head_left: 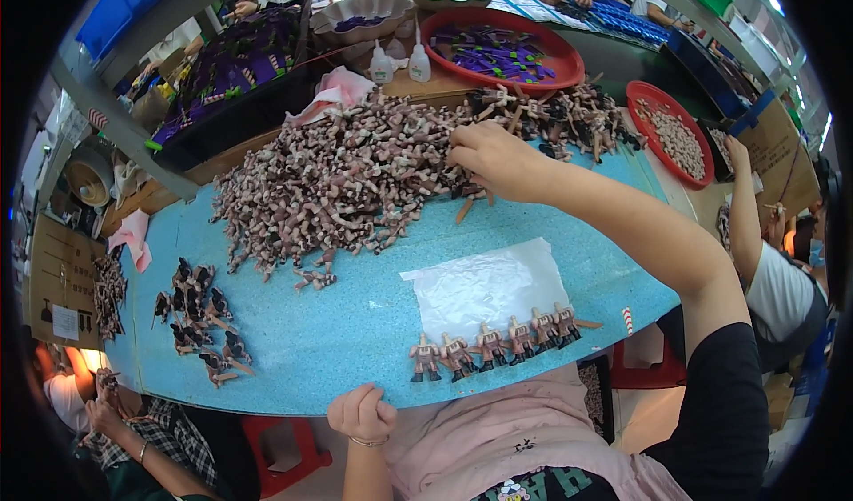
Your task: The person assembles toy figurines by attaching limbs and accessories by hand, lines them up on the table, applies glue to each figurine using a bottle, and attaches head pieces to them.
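Observation:
My right hand (499, 159) reaches over the right part of a large heap of small toy figures (329, 172). Its fingers curl down at the heap, and what lies under the fingertips is hidden. Curled into a loose fist, my left hand (362, 415) is at the table's near edge, with nothing showing in it. A row of several toy figures (490, 345) with pale upper bodies and dark boots lies along the near side of a white plastic sheet (489, 283). The sheet is on the blue tabletop (302, 341).
Darker figures (200, 310) form a cluster at the left. Beyond the heap are two white squeeze bottles (418, 61), a red tray (569, 79) of purple pieces and a red basin (702, 177) of small pale parts. Co-workers sit at both sides.

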{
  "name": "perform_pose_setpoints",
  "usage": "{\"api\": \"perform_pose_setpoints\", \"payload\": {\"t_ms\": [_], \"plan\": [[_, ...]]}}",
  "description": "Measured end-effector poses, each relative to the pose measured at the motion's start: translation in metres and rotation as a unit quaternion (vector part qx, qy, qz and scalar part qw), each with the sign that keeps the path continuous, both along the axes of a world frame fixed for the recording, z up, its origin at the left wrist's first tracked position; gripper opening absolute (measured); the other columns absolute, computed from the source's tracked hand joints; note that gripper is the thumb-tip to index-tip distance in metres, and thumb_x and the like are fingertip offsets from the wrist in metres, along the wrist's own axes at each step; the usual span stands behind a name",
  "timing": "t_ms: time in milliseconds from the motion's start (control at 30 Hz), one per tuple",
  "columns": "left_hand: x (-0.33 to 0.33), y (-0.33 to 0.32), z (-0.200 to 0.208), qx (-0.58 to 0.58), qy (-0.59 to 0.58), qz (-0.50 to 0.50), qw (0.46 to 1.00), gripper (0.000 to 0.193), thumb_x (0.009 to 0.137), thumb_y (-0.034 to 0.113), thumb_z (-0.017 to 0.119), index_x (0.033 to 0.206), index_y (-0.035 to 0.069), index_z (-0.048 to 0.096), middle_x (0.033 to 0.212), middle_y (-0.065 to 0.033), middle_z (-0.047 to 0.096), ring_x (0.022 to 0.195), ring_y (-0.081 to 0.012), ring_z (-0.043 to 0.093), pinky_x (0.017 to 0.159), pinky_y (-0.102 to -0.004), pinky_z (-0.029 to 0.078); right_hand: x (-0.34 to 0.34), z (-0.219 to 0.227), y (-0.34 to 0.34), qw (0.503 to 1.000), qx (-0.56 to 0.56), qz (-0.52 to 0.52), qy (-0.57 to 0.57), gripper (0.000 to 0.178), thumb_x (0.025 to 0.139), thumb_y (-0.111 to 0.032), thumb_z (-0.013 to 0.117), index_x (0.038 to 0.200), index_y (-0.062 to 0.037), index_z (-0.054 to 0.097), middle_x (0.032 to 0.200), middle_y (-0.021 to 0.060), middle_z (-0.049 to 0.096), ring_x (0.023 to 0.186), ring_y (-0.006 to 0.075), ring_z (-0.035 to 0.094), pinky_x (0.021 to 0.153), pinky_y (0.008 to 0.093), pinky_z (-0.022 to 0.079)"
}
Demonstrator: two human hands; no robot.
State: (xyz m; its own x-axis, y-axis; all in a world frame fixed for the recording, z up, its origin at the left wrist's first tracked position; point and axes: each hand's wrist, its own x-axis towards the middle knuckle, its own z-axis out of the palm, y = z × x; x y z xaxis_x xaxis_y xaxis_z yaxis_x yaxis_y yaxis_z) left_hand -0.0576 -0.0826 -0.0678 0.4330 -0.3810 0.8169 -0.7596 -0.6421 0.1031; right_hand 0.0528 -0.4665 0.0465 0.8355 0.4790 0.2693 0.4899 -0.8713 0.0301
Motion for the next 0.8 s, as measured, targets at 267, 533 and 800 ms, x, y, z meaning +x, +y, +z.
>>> {"api": "perform_pose_setpoints", "payload": {"t_ms": [267, 533, 800], "plan": [[0.000, 0.000, 0.001, -0.001, 0.004, -0.004, 1.000, 0.016, 0.080, 0.016, 0.049, 0.070, 0.012, 0.061, 0.075, -0.0013, 0.063, 0.060, -0.0181, 0.055, 0.056, -0.0303, 0.041, -0.019, 0.005, 0.009, 0.965, 0.203, -0.040, -0.162, 0.041, 0.070, -0.005, 0.074, 0.105, -0.0045, 0.053, 0.120, 0.0148, 0.052, 0.111, 0.0343, 0.049, 0.096, 0.0431, 0.038], [-0.003, -0.001, -0.001, -0.002, 0.021, -0.004, 1.000, 0.011, 0.073, 0.011, 0.049, 0.068, 0.009, 0.058, 0.072, -0.0067, 0.062, 0.063, -0.0235, 0.057, 0.059, -0.0336, 0.042, -0.107, 0.011, -0.027, 0.393, 0.887, -0.180, 0.165, 0.036, 0.101, -0.028, 0.034, 0.121, -0.0007, 0.047, 0.119, 0.0152, 0.058, 0.112, 0.0252, 0.054, 0.095, 0.0397, 0.043], [0.000, -0.001, 0.001, 0.007, 0.029, -0.003, 1.000, 0.013, 0.075, 0.011, 0.048, 0.070, 0.006, 0.059, 0.073, -0.0087, 0.063, 0.063, -0.0248, 0.057, 0.059, -0.0338, 0.042, -0.156, -0.008, 0.000, 0.531, 0.751, -0.213, 0.330, 0.023, 0.098, -0.018, 0.042, 0.113, -0.0020, 0.047, 0.087, 0.0070, 0.058, 0.073, 0.0151, 0.055, 0.068, 0.0298, 0.045]]}}
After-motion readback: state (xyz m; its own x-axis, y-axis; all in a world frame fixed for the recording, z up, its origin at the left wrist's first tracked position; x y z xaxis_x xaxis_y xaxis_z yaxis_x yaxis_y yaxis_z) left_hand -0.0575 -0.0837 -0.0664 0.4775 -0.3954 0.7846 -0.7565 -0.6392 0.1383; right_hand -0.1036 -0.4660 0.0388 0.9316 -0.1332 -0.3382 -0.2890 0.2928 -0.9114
